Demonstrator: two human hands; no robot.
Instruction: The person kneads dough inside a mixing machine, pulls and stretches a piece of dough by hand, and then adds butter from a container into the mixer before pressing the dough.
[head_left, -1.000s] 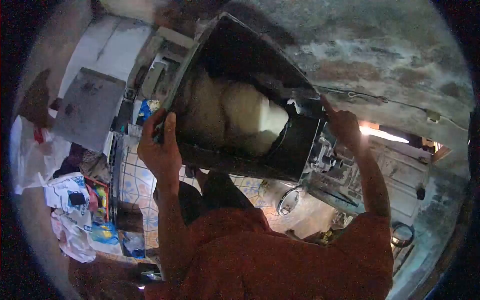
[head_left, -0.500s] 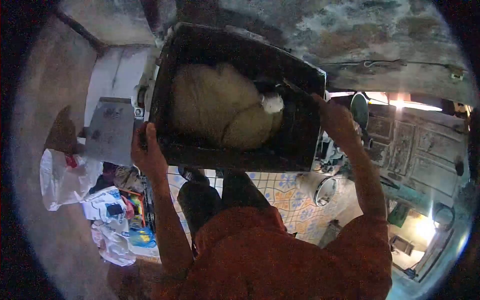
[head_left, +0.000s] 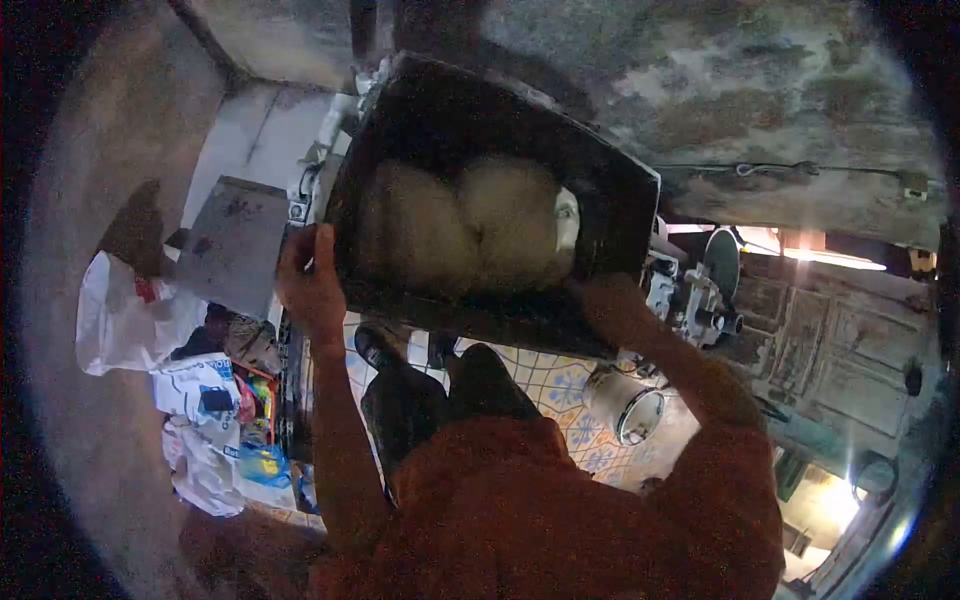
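A dark, open box-like tub (head_left: 480,316) stands in front of me. In it lies a large beige, rounded mass (head_left: 430,230) that looks like dough, with a crease down its middle. A white piece (head_left: 567,218) shows at the mass's right side; I cannot make out what it is. My left hand (head_left: 312,288) is closed at the tub's left front corner, thumb up, fingers curled around the edge. My right hand (head_left: 612,305) reaches over the front right rim into the tub, beside the mass's lower right end. Its fingers are lost in shadow.
Machine parts with a round wheel (head_left: 722,258) sit right of the tub. A white bucket (head_left: 638,415) stands on the tiled floor (head_left: 560,385). Plastic bags (head_left: 200,395) lie at left, below a grey panel (head_left: 232,238). A stained wall (head_left: 720,90) rises behind.
My right hand has moved from the tub's right rim down and left, into its front right part. The beige mass looks reshaped, now with two lobes. My left hand stays at the left edge.
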